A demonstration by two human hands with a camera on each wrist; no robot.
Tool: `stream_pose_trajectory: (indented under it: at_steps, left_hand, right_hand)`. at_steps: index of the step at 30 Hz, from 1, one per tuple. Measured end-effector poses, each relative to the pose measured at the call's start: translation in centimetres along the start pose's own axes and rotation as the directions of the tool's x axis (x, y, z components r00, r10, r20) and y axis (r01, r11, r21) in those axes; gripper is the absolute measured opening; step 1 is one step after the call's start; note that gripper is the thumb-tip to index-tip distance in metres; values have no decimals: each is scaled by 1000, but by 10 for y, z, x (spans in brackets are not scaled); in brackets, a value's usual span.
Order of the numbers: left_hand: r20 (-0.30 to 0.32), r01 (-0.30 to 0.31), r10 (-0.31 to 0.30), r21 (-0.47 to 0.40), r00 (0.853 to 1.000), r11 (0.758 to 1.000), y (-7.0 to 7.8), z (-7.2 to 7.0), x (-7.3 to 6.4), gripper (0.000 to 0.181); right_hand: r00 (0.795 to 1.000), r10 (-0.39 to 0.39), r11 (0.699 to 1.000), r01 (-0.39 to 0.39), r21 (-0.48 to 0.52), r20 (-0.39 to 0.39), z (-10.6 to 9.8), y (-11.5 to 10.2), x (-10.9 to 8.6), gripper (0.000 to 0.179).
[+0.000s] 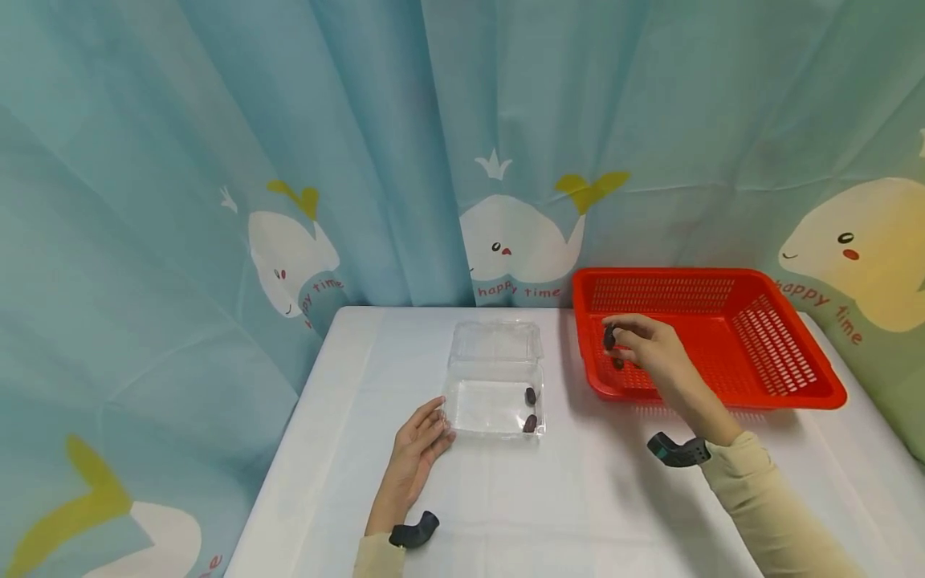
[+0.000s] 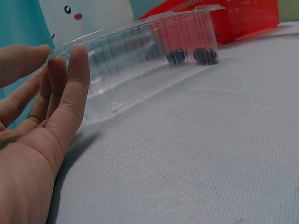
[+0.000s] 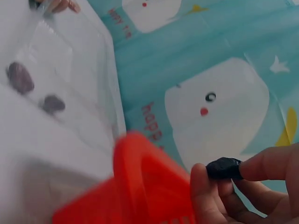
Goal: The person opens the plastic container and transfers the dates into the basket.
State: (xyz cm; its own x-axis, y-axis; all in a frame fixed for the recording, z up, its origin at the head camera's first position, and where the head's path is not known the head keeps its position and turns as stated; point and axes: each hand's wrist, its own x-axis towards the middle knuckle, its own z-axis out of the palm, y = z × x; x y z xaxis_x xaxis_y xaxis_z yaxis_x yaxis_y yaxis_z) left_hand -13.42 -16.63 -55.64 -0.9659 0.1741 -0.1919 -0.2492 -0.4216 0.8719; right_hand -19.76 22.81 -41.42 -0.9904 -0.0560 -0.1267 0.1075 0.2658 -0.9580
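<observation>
In the head view a clear plastic clamshell box (image 1: 486, 405) lies on the white table with its lid folded back. Two dark, wrinkled dates (image 1: 531, 396) sit along its right side. My left hand (image 1: 417, 449) touches the box's left front corner, fingers fairly straight against the wall. At the left of the red basket (image 1: 694, 337), my right hand (image 1: 654, 349) pinches a dark date (image 3: 223, 168) between thumb and fingers. Below that hand another dark date (image 1: 617, 364) shows inside the basket. The right wrist view has the pinched date close to the basket's rim.
The white table (image 1: 506, 506) extends in front of the box and basket. A blue curtain (image 1: 390, 160) with whale prints hangs directly behind the table's back edge. The basket has raised, slotted walls and stands at the back right.
</observation>
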Motion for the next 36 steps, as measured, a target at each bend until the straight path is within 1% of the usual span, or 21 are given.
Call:
stream_pose_trajectory:
  at_steps: [2, 5, 7, 10, 13, 15, 17, 20, 24, 29, 31, 34, 36]
  left_hand:
    - [-2, -4, 4, 8, 1000, 1000, 1, 1, 0, 53]
    - [-6, -1, 1, 12, 1000, 1000, 2, 1, 0, 53]
    - [-11, 0, 0, 19, 1000, 1000, 2, 1, 0, 53]
    - [-9, 0, 0, 29, 1000, 1000, 1, 1, -1, 54]
    - [-5, -1, 1, 35, 1000, 999, 1, 1, -1, 54]
    - [0, -8, 8, 37, 1000, 999, 1, 1, 0, 54]
    - [1, -15, 15, 32, 1000, 999, 1, 2, 0, 54]
    - [4, -25, 24, 32, 1000, 999, 1, 2, 1, 55]
    - [0, -19, 19, 16, 1000, 1000, 2, 2, 3, 55]
    - [8, -32, 32, 19, 999, 999, 2, 3, 4, 54]
    - [11, -35, 34, 34, 999, 999, 2, 3, 3, 54]
    - [0, -25, 25, 36, 1000, 999, 2, 3, 1, 54]
    - [-10, -22, 22, 40, 1000, 999, 2, 3, -1, 55]
  right_hand:
    - [999, 33, 999, -33, -39, 16, -10, 1, 2, 44]
    - [996, 81, 994, -78, -72, 39, -24, 2, 5, 46]
    - [993, 100, 993, -95, -75, 60, -34, 6, 7, 48]
    - [988, 130, 991, -126, -50, 84, -46, 10, 11, 50]
    - [982, 153, 988, -150, -41, 106, -57, 14, 16, 47]
    - [978, 172, 985, -168, -45, 122, -63, 16, 20, 44]
    - [972, 186, 981, -176, -77, 143, -68, 18, 24, 42]
    - [961, 211, 973, -190, -129, 177, -76, 21, 29, 44]
    - [946, 243, 963, -209, -172, 212, -85, 27, 35, 47]
    - [928, 285, 955, -253, -154, 239, -100, 32, 41, 43]
    - [917, 309, 950, -285, -128, 251, -104, 34, 43, 40]
    - [897, 350, 937, -330, -116, 271, -109, 34, 47, 38]
    - [885, 368, 930, -348, -120, 287, -113, 35, 51, 39]
